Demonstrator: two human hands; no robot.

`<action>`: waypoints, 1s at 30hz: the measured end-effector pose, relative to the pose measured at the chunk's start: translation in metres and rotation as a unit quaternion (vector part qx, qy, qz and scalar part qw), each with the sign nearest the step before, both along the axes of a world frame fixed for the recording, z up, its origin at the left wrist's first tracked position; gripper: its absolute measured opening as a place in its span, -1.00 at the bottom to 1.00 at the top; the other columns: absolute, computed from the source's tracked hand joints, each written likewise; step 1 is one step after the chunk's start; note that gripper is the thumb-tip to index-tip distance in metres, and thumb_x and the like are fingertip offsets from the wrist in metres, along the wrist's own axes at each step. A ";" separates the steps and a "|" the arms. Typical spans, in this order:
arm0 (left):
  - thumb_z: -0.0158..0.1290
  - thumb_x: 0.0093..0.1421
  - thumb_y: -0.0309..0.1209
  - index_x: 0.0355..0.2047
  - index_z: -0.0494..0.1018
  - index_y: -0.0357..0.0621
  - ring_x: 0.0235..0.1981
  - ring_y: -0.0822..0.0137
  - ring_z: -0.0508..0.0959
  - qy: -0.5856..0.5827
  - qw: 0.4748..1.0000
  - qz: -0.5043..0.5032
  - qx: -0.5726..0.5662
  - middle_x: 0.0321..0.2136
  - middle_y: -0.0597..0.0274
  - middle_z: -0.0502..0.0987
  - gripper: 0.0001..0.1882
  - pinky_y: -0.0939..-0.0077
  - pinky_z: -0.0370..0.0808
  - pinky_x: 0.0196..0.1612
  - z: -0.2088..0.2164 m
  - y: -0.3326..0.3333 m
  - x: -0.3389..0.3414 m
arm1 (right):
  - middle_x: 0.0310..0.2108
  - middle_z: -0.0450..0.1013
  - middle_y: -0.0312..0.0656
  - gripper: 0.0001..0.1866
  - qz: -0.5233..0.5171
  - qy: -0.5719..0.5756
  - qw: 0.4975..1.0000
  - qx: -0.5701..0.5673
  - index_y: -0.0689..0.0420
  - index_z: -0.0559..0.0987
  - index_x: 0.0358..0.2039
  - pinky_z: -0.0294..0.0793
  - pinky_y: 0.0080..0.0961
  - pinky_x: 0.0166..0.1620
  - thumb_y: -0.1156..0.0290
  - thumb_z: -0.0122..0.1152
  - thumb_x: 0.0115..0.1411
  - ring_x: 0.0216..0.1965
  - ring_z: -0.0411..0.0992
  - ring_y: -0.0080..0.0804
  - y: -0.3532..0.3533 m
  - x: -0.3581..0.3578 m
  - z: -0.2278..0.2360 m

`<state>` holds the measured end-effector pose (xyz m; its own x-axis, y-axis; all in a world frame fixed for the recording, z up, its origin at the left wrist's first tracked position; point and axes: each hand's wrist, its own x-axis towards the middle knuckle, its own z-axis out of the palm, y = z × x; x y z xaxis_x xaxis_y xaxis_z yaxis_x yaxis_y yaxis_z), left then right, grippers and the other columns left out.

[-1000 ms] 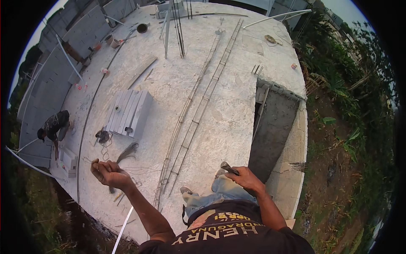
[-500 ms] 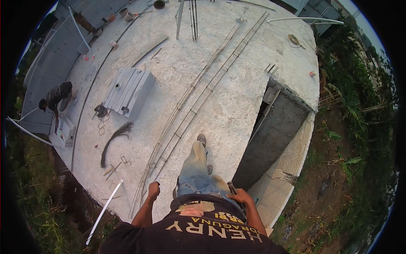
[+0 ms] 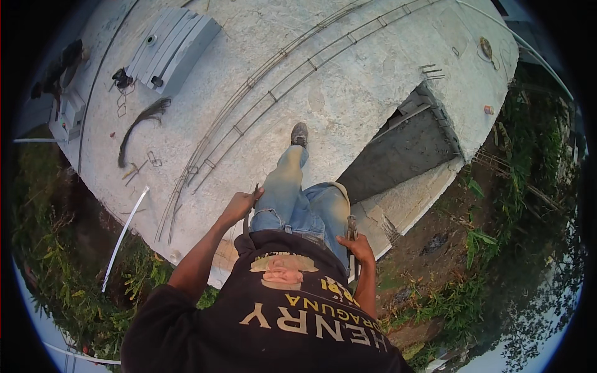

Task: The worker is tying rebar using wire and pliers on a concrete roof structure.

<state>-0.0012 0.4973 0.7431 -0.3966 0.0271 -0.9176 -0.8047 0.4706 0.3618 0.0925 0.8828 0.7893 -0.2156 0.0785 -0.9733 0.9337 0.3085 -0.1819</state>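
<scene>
My left hand point(image 3: 239, 206) is closed beside my left hip, its fingers pinching the upper end of a thin dark strap point(image 3: 247, 225) that hangs along my jeans. On the other side, my right hand point(image 3: 359, 247) wraps round a dark hand tool point(image 3: 352, 229) with a worn metal top, held upright against my right thigh. The palm hides most of the tool, so its exact kind is unclear. Under me are my blue jeans point(image 3: 292, 193), dusty at the knees, with one dark shoe point(image 3: 299, 133) set forward on the concrete slab point(image 3: 249, 143).
A rectangular stair opening point(image 3: 404, 146) drops away at front right, rebar stubs point(image 3: 431, 71) at its corner. A long rebar cage point(image 3: 273, 96) crosses ahead. Stacked grey blocks point(image 3: 177, 46), a wire bundle point(image 3: 138, 127) and a crouching co-worker point(image 3: 59, 71) are at left. Slab edges fall to vegetation.
My view has tilted down and turned, and I have stepped forward. My left hand has come in to the hip and now grips the strap; the right still holds the tool.
</scene>
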 end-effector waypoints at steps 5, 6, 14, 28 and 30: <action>-0.01 0.08 0.34 -0.80 0.39 -0.31 -0.67 0.33 0.29 -0.037 0.996 -0.071 -0.024 -0.82 0.22 0.27 -0.17 0.28 0.24 -0.52 0.023 0.042 -0.040 | -0.68 0.31 -0.42 -0.66 0.071 0.061 0.994 0.062 0.12 0.47 -0.64 0.15 -0.49 -0.54 0.25 0.45 0.02 -0.64 0.18 -0.62 0.036 -0.060 0.025; 0.02 0.06 0.32 -0.79 0.40 -0.32 -0.67 0.33 0.29 -0.014 0.997 -0.073 0.006 -0.82 0.22 0.28 -0.19 0.28 0.25 -0.52 0.020 0.046 -0.039 | -0.68 0.31 -0.42 -0.66 0.095 0.062 0.992 0.048 0.12 0.47 -0.64 0.15 -0.49 -0.54 0.25 0.45 0.02 -0.64 0.18 -0.62 0.046 -0.067 0.027; 0.10 0.18 -0.09 -0.68 0.40 -0.24 -0.73 0.46 0.23 -0.037 0.983 0.153 0.098 -0.77 0.34 0.27 -0.52 0.40 0.13 -0.64 0.007 0.059 -0.022 | -0.63 0.38 -0.33 -0.72 0.215 0.080 0.971 0.065 0.23 0.53 -0.57 0.29 -0.41 -0.44 0.28 0.39 0.01 -0.57 0.28 -0.53 0.071 -0.169 0.052; -0.03 0.24 -0.26 -0.63 0.30 -0.03 -0.83 0.51 0.13 -0.046 0.912 0.373 0.166 -0.78 0.45 0.17 -0.70 0.54 -0.05 -0.73 -0.023 0.139 -0.032 | -0.28 0.55 0.17 -0.47 0.446 0.170 0.878 0.027 0.34 0.59 -0.23 0.44 -0.18 -0.18 0.10 0.39 -0.04 -0.21 0.54 0.03 0.141 -0.331 -0.007; -0.02 0.23 -0.26 -0.64 0.30 -0.02 -0.83 0.51 0.13 -0.033 0.910 0.385 0.150 -0.79 0.44 0.17 -0.69 0.54 -0.05 -0.73 -0.022 0.154 -0.043 | -0.27 0.55 0.15 -0.46 0.452 0.171 0.875 0.027 0.34 0.59 -0.23 0.45 -0.19 -0.18 0.10 0.39 -0.05 -0.22 0.54 0.01 0.151 -0.351 -0.005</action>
<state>-0.0446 0.6515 0.7212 -0.3476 0.0173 -0.9375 -0.8792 -0.3536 0.3194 -0.2587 1.0338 0.7842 -0.4912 -0.2314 -0.8398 0.1963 0.9099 -0.3655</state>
